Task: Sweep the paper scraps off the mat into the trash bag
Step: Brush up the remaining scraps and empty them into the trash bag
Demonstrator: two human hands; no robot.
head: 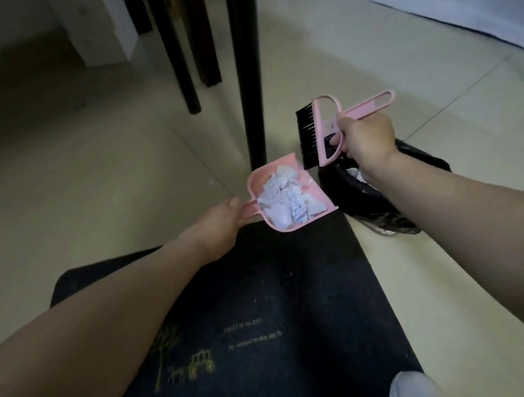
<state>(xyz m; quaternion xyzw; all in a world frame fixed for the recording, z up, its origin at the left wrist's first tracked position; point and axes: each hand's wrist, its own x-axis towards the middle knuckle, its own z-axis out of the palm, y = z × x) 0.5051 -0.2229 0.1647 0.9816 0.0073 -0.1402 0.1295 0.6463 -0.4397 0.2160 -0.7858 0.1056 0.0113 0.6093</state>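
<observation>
My left hand [218,226] grips the handle of a small pink dustpan [254,183], held just above the far edge of the dark mat [279,307]. White and pale blue paper scraps [286,201] fill the pan. My right hand [366,140] holds a pink hand brush [321,131] with black bristles, raised above the pan's right side and over the black trash bag [382,210]. The bag sits open on the floor to the right of the mat, with some white paper visible inside.
Dark table and chair legs [248,73] stand on the pale tiled floor just behind the dustpan. A white cloth [427,3] hangs at the far right. A pale shoe or knee [410,389] shows at the bottom edge. Tiny specks dot the mat.
</observation>
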